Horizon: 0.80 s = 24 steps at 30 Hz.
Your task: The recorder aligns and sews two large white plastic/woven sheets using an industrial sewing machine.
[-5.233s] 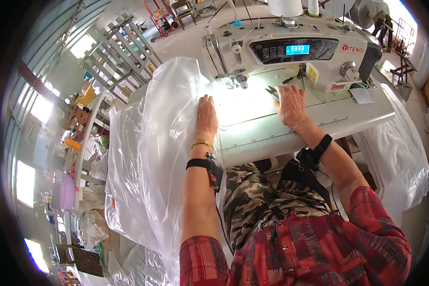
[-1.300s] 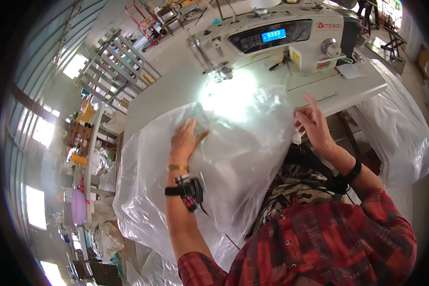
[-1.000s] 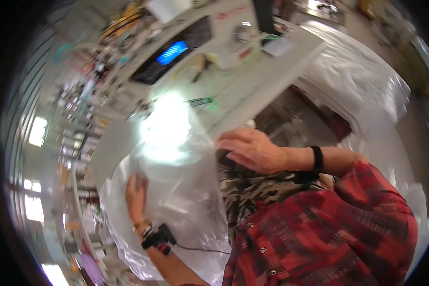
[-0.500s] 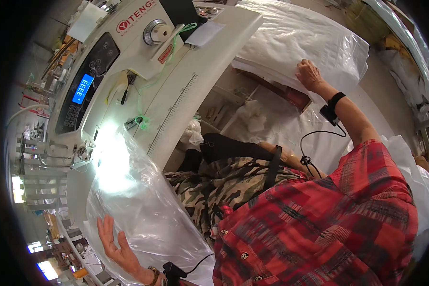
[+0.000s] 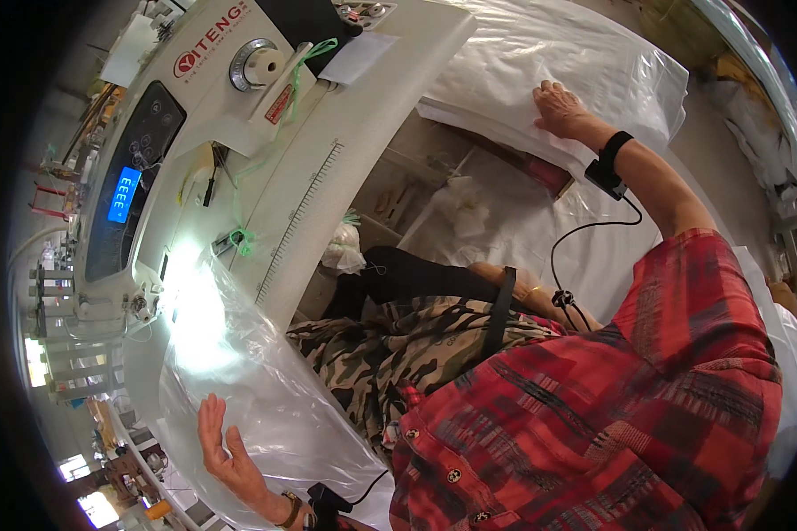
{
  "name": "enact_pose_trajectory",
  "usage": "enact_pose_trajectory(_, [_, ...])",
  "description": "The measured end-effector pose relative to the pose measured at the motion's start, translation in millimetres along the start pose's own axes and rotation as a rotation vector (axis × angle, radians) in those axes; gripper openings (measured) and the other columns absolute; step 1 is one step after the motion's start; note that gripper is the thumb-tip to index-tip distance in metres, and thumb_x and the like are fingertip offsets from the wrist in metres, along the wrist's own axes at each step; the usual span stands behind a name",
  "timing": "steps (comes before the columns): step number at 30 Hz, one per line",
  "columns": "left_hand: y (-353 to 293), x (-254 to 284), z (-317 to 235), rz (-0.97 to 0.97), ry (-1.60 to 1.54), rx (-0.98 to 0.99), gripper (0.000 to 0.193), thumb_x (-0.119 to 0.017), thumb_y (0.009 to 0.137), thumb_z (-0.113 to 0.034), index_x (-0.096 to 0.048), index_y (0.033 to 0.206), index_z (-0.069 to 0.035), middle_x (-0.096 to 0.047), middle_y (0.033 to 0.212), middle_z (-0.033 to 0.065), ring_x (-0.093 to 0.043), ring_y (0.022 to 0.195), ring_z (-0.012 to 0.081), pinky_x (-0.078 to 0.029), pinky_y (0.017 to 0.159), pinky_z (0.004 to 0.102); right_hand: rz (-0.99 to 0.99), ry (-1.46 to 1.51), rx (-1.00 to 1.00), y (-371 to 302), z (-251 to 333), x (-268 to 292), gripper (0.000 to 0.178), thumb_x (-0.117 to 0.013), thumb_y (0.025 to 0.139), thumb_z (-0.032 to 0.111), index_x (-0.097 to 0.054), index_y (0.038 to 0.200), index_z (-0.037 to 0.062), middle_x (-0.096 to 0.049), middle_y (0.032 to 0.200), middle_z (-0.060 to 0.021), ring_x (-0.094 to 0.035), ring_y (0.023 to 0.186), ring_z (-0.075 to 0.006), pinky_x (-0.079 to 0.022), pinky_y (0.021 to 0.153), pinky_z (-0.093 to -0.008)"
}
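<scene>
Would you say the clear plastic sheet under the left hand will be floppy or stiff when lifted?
Probably floppy: the clear plastic sheet drapes and creases off the table edge. Likely light and slippery, being thin and glossy beneath the flat left hand.

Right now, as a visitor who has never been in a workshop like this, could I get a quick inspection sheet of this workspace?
Surface: white sewing table with a printed ruler strip along its front edge.
Job's things: clear plastic sheet lit under the sewing machine; stack of white plastic sheets to the right.
Clutter: white crumpled material under the table; green thread on the table.
Grips: left hand flat, open, on the clear plastic sheet; right hand flat, open, on the stack.
Cables: black cable running from the right wrist band.
Surroundings: white bundles on the floor at right; bright windows at far left.
</scene>
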<state>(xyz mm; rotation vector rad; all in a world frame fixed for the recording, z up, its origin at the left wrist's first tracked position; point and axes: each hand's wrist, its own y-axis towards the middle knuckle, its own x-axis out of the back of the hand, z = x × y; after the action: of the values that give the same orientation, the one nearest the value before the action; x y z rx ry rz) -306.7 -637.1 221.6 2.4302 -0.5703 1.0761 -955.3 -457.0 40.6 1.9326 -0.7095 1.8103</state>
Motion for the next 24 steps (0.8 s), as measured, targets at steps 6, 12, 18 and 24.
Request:
enact_pose_trajectory(6, [10,-9,-10,-0.009,0.020,-0.018,0.040,-0.048,0.099,-0.013,-0.045,0.135,0.007,-0.054,0.134,0.0192,-0.053,0.122,0.0293,-0.040,0.104,0.0388,-0.016,-0.119,0.076,11,-4,-22,0.023,-0.066,0.078,0.006,-0.060,0.098,-0.0037,-0.059,0.107,-0.0211,-0.060,0.102,-0.0355,-0.051,0.089,-0.0413])
enact_pose_trajectory(12, [10,-13,-1,-0.047,0.055,-0.022,0.039,-0.052,0.098,-0.018,-0.051,0.130,0.004,-0.058,0.130,0.0172,-0.058,0.117,0.0295,-0.044,0.099,0.0396,-0.153,-0.242,0.229,9,-10,-26,0.011,-0.057,0.079,-0.001,-0.063,0.087,-0.0016,-0.065,0.091,-0.0214,-0.066,0.087,-0.0356,-0.054,0.075,-0.0398])
enact_pose_trajectory(18, [11,-7,-12,-0.040,0.151,-0.029,0.038,-0.052,0.098,-0.018,-0.053,0.129,0.003,-0.058,0.130,0.0161,-0.059,0.116,0.0294,-0.045,0.097,0.0393,-0.239,0.313,-0.156,64,-63,-52,0.012,-0.055,0.080,0.007,-0.065,0.086,0.0040,-0.068,0.088,-0.0167,-0.065,0.087,-0.0347,-0.053,0.076,-0.0396])
enact_pose_trajectory(24, [37,-24,-1,-0.039,0.014,-0.118,0.036,-0.053,0.097,-0.015,-0.054,0.129,0.002,-0.058,0.131,0.0161,-0.059,0.116,0.0295,-0.045,0.097,0.0390,-0.571,-0.128,-0.552,70,-306,-26,0.031,-0.049,0.091,0.032,-0.063,0.100,0.0064,-0.067,0.100,-0.0143,-0.066,0.094,-0.0299,-0.054,0.080,-0.0371])
